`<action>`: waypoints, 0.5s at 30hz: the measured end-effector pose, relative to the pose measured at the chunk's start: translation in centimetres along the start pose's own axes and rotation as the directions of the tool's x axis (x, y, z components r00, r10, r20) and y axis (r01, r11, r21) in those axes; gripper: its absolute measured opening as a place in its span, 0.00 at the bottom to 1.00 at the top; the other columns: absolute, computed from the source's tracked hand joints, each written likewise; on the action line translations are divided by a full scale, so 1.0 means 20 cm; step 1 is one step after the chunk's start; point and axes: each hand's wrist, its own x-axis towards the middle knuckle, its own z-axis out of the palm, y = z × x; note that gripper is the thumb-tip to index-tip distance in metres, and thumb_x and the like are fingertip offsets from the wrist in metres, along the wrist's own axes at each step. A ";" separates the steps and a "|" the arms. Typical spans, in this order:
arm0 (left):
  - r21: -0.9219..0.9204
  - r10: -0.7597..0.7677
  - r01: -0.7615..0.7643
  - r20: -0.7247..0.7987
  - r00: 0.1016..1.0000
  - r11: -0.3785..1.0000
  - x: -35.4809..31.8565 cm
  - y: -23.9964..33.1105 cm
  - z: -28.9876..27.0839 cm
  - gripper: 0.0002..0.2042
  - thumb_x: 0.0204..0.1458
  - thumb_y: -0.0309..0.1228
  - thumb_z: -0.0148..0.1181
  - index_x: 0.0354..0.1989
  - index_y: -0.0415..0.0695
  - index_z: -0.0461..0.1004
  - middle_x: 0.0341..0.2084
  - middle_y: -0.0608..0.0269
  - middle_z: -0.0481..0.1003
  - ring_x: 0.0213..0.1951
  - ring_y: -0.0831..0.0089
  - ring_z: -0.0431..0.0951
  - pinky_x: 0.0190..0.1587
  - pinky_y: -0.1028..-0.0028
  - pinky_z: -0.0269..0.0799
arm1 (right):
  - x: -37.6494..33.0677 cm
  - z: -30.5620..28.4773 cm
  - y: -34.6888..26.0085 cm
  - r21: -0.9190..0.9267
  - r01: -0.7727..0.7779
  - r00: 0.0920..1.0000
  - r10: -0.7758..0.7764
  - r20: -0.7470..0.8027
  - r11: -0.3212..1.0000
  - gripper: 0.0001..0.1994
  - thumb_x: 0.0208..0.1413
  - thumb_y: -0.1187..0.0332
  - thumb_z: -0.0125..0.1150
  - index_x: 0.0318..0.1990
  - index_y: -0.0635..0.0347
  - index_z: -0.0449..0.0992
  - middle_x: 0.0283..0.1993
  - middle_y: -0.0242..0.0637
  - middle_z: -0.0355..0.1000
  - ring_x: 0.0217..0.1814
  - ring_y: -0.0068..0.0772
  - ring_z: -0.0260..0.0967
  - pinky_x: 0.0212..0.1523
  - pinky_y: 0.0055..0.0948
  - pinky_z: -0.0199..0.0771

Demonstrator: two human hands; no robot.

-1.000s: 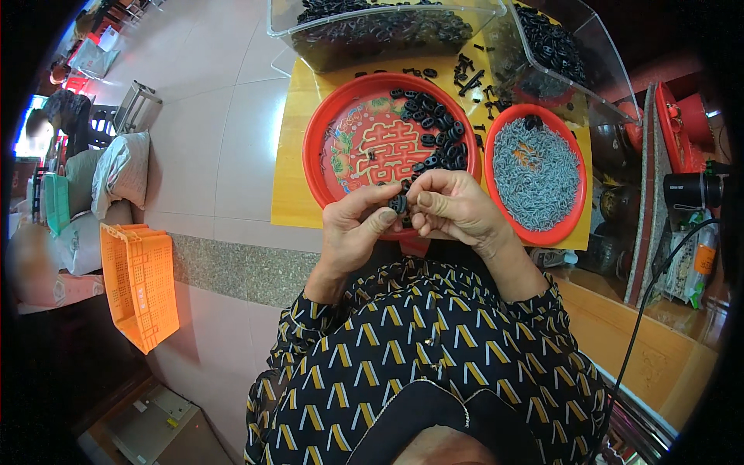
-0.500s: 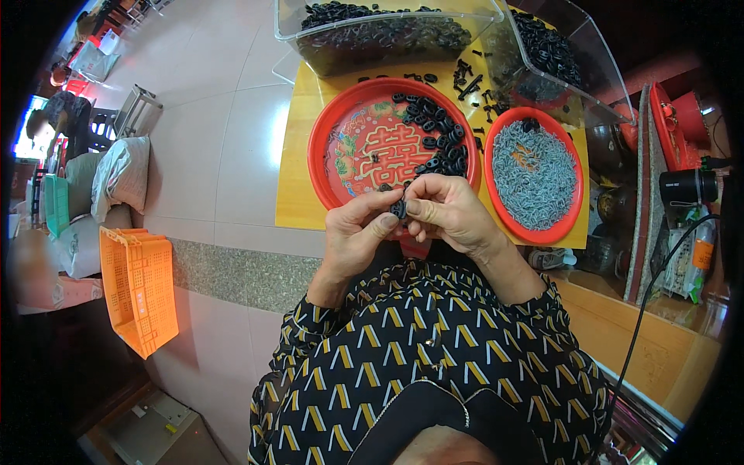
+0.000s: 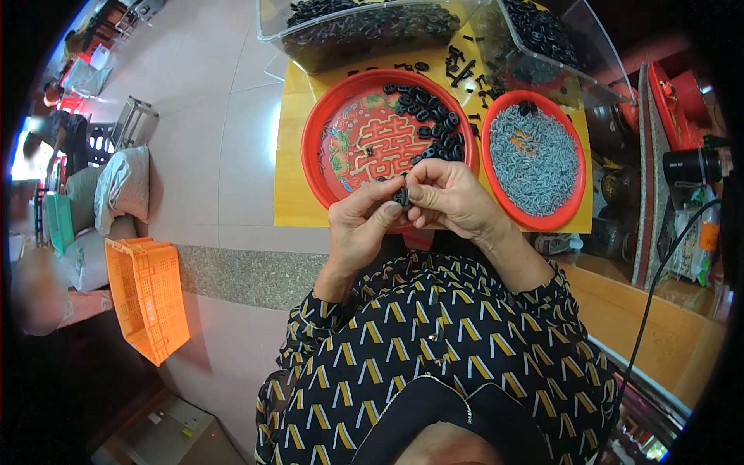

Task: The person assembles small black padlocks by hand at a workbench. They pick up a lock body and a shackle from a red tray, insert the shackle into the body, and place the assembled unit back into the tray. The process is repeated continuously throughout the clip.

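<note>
Between the thumb and fingers of my left hand is a small black oval plastic piece with holes in it. My right hand meets it from the other side, thumb and index finger pinched at its edge; whatever sits in that pinch is too small to make out. Both hands hover over the near rim of a round red tray with gold decoration. Many similar black oval pieces lie in its right half. A smaller red plate to the right is heaped with short silvery screws.
Two clear plastic bins, one at the back and one at the back right, hold black parts. Loose black pieces lie on the yellow tabletop between them. An orange crate stands on the floor at left; a black cable hangs at right.
The view has shifted slightly, so the table and trays sit a little higher in the picture. Both hands keep the same pinch around the black piece, with only slight finger movement.
</note>
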 end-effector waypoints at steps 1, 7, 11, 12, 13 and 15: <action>-0.084 -0.041 0.039 -0.015 0.999 0.996 0.00 0.02 0.03 0.14 0.47 0.19 0.53 0.44 0.36 0.69 0.34 0.61 0.71 0.32 0.78 0.72 0.36 0.80 0.69 | 0.00 -0.01 -0.01 0.032 0.009 1.000 -0.009 -0.012 0.999 0.08 0.52 0.68 0.53 0.34 0.64 0.68 0.24 0.33 0.68 0.24 0.19 0.68 0.24 0.16 0.72; -0.151 -0.097 0.097 0.008 0.995 0.984 0.00 0.01 0.03 0.14 0.48 0.19 0.52 0.45 0.36 0.68 0.33 0.61 0.71 0.31 0.78 0.71 0.35 0.81 0.68 | -0.04 0.01 -0.05 -0.168 0.040 0.996 -0.053 -0.071 0.985 0.08 0.53 0.67 0.52 0.32 0.64 0.68 0.22 0.30 0.67 0.21 0.15 0.65 0.20 0.13 0.66; 0.080 0.027 -0.031 0.050 0.998 0.996 0.00 0.05 0.06 0.14 0.47 0.17 0.51 0.44 0.34 0.68 0.32 0.61 0.71 0.34 0.78 0.70 0.37 0.81 0.66 | -0.05 0.04 -0.02 -0.315 0.032 0.989 -0.076 -0.129 0.949 0.05 0.50 0.71 0.54 0.30 0.62 0.68 0.20 0.29 0.66 0.19 0.14 0.63 0.17 0.11 0.63; 0.107 0.005 -0.009 0.043 0.999 0.994 -0.01 0.05 0.06 0.15 0.46 0.17 0.52 0.44 0.34 0.68 0.30 0.63 0.70 0.33 0.79 0.70 0.37 0.82 0.65 | -0.05 0.04 -0.03 -0.341 0.001 0.990 -0.048 -0.130 0.940 0.05 0.50 0.71 0.54 0.29 0.62 0.69 0.20 0.28 0.66 0.18 0.14 0.63 0.17 0.12 0.63; 0.134 -0.010 0.007 0.026 1.000 0.991 -0.02 0.05 0.05 0.15 0.45 0.17 0.53 0.45 0.35 0.67 0.29 0.63 0.70 0.32 0.79 0.69 0.35 0.82 0.65 | -0.06 0.05 -0.06 -0.366 -0.029 0.991 -0.021 -0.131 0.930 0.05 0.49 0.70 0.54 0.28 0.62 0.69 0.19 0.28 0.66 0.18 0.14 0.63 0.16 0.12 0.63; 0.222 0.004 -0.006 0.012 1.000 0.975 -0.03 0.06 0.05 0.16 0.44 0.17 0.54 0.44 0.35 0.67 0.27 0.62 0.70 0.30 0.79 0.69 0.32 0.81 0.65 | -0.05 0.02 -0.13 -0.446 -0.054 0.983 -0.029 -0.179 0.893 0.05 0.47 0.70 0.56 0.25 0.62 0.70 0.17 0.28 0.66 0.16 0.14 0.63 0.15 0.14 0.64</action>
